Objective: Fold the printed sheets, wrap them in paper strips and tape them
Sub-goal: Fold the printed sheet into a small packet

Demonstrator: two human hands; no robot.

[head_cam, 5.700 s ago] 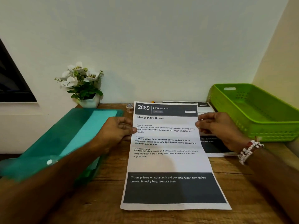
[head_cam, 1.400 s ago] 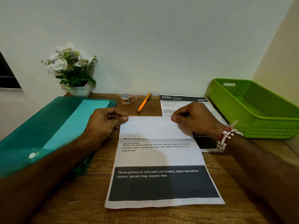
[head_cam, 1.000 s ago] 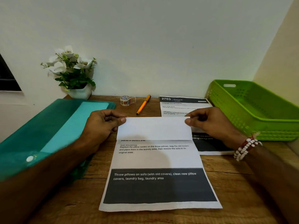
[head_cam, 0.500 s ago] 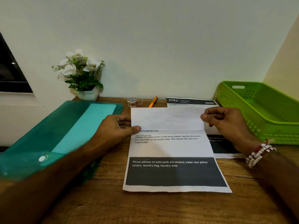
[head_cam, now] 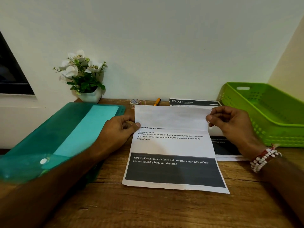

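One teal folder (head_cam: 62,134) with a white snap lies at the left of the wooden bench (head_cam: 148,208), with one pot of white flowers (head_cam: 85,79) behind it. The left hand (head_cam: 118,130) pinches the left edge of the printed sheet (head_cam: 172,145), its fingers curled on the paper. One tape roll (head_cam: 134,102) and one orange pen (head_cam: 157,102) lie by the wall. The sheet lies mid-bench, its top flap folded towards the person. It reads "TASK DESCRIPTION Replace the pillow covers on the throw pillows" and, on a dark band, "Throw pillows on sofa (with old covers), clean new pillow covers, laundry bag, laundry area". A second sheet (head_cam: 194,102), headed "2703", lies partly under it. The right hand (head_cam: 230,124) pinches the flap's right edge beside one green basket (head_cam: 269,112).
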